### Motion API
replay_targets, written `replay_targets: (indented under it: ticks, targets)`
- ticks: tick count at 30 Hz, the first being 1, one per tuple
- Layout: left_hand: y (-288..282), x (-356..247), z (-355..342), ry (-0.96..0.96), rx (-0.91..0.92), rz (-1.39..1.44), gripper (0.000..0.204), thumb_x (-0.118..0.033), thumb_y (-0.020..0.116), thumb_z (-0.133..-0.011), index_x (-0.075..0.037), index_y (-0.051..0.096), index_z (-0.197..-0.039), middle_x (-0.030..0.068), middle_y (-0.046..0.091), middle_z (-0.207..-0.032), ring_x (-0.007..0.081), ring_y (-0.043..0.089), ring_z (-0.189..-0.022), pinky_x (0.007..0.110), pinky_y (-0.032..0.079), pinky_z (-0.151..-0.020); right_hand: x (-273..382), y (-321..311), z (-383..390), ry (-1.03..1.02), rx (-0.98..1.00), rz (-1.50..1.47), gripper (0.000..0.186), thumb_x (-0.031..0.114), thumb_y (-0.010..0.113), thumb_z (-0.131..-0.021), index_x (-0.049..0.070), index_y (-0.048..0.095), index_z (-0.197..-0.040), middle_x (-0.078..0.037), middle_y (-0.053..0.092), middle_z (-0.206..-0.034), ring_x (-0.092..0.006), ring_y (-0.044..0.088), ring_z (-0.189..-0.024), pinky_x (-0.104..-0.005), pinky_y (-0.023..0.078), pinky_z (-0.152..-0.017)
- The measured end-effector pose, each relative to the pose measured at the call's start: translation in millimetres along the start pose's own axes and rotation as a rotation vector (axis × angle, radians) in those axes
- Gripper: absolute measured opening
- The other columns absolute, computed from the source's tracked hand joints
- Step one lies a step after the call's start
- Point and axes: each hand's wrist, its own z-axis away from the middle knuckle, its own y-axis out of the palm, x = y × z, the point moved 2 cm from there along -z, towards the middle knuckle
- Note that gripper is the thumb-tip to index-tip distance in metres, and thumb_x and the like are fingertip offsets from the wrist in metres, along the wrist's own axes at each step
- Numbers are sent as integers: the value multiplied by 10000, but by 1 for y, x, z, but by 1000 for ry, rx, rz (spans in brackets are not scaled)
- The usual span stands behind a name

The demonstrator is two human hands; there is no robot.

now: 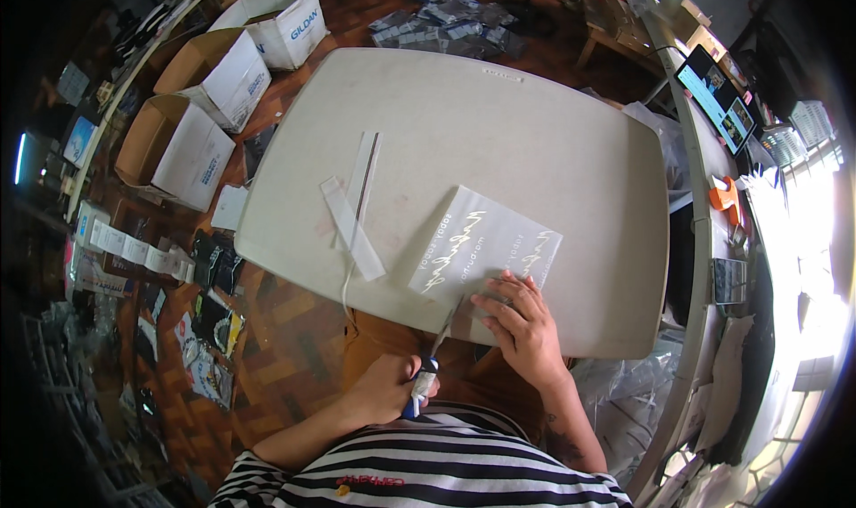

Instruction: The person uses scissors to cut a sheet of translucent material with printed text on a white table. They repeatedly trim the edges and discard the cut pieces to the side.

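Note:
A translucent sheet (486, 240) with pale mirrored lettering lies tilted near the front edge of the light grey table (428, 107). My left hand (388, 390) is closed around blue-handled scissors (426, 385) with white wrapping on the grip. Their blades point up and away from me, the tips at the sheet's near edge. My right hand (522, 325) rests on the sheet's near right part, fingers spread and touching it. Two narrow translucent strips, an upright strip (364, 173) and a slanted strip (352, 230), overlap left of the sheet.
Open white cartons (192, 147) stand on the floor at the left. Bagged items (446, 24) are piled beyond the table. Along the right runs a bench with a tablet (718, 98), an orange tape dispenser (725, 198) and a phone (728, 280). Clear plastic (624, 401) lies below it.

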Motion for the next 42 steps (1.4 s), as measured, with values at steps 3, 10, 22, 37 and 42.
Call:
replay_targets:
  ticks: [3, 10, 22, 37, 42]
  targets:
    - [-3, 4, -2, -25, 7, 1, 193, -174, 620, -883, 19, 629, -878, 48, 629, -705, 105, 598, -622, 250, 464, -568, 2, 0, 0, 19, 5, -33, 306, 86, 690, -851, 156, 720, -1147, -80, 625, -1248, -293, 513, -1299, -480, 349, -1141]
    - [-2, 0, -1, 48, 43, -44, 203, -149, 571, -929, -15, 604, -780, 55, 632, -673, 123, 615, -601, 282, 459, -571, 3, 0, 2, -41, 56, 120, 391, 78, 652, -833, 238, 710, -1185, -92, 583, -1274, -292, 480, -1321, -481, 330, -1156]
    - [-3, -9, -10, 109, -36, -107, 196, -130, 629, -929, 31, 628, -819, 66, 629, -637, 131, 604, -552, 301, 465, -524, 5, 2, 3, -60, 83, 135, 395, 88, 652, -808, 250, 715, -1163, -94, 548, -1306, -310, 446, -1340, -510, 295, -1168]
    - [-9, -25, -40, 92, 22, 57, 268, -230, 635, -916, 25, 667, -840, 97, 636, -653, 139, 585, -493, 245, 439, -459, 7, 2, 5, -50, 73, 133, 330, 118, 667, -796, 239, 737, -1095, -77, 561, -1325, -294, 464, -1334, -502, 315, -1158]
    - [-11, -35, -51, 90, 15, 142, 266, -233, 652, -904, 21, 663, -826, 110, 637, -661, 145, 583, -495, 246, 447, -455, 5, 2, 6, -59, 76, 127, 310, 128, 676, -785, 228, 742, -1071, -79, 553, -1352, -294, 459, -1340, -500, 308, -1164]
